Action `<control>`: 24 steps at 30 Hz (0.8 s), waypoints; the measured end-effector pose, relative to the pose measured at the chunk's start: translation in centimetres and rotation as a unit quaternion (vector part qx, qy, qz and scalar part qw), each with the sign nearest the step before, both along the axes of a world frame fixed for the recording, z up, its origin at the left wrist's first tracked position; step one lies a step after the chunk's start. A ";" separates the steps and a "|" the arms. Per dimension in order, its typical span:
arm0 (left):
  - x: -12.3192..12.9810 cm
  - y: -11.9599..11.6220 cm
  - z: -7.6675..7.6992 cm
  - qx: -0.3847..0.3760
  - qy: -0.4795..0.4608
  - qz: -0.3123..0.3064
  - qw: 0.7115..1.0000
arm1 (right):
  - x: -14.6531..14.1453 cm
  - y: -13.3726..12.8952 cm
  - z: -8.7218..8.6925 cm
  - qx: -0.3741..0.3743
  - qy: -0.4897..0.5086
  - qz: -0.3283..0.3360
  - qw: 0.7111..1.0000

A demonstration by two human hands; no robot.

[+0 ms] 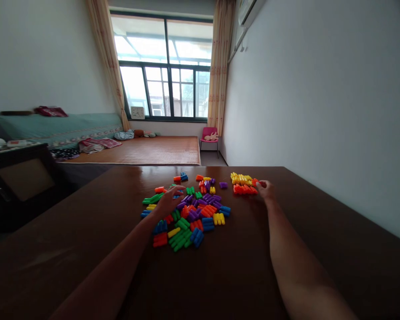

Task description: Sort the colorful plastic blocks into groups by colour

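Observation:
My left hand (169, 200) reaches over the left side of a loose pile of coloured plastic building pieces. Its fingers are stretched out and apart, just above a blue piece (178, 194). Under and around it lie green pieces (181, 239), purple pieces (195, 215), and others in red, blue and yellow. At the right, my right hand (266, 189) pinches an orange-red building piece (255, 182) between thumb and fingers. That piece is at the right end of a row of yellow pieces (242, 179). A row of orange-red pieces (245, 190) lies just nearer to me.
Everything lies on a dark brown glossy table (220, 275). Beyond its far edge is a low bed (153, 149) with cloths on it. A pink chair (209, 133) stands by the window, a dark cabinet (23, 178) at left, a white wall (320, 89) at right.

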State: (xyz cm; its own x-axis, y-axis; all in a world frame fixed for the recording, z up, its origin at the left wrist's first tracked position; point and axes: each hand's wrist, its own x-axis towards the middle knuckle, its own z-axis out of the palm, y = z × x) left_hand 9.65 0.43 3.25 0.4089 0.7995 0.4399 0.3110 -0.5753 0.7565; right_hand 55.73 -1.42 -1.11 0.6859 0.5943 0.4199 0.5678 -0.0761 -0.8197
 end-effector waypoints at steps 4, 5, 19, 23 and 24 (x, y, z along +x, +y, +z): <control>0.1 0.1 0.0 0.006 0.002 0.010 1.000 | 2.0 -0.2 -2.4 -0.055 -0.022 -0.009 0.998; 0.2 -0.1 0.0 0.003 0.004 0.008 1.000 | 2.0 -0.1 -2.7 -0.063 -0.031 -0.005 0.998; 0.5 -1.0 0.4 0.002 0.019 -0.005 1.000 | 1.1 -0.1 -2.3 -0.091 -0.046 -0.007 0.995; 0.5 0.0 0.4 0.025 0.015 0.017 0.999 | 0.7 0.1 -2.1 -0.082 -0.036 -0.020 0.996; 0.6 0.5 0.5 0.032 0.021 0.024 0.999 | 0.5 0.1 -2.1 -0.089 -0.041 -0.019 0.995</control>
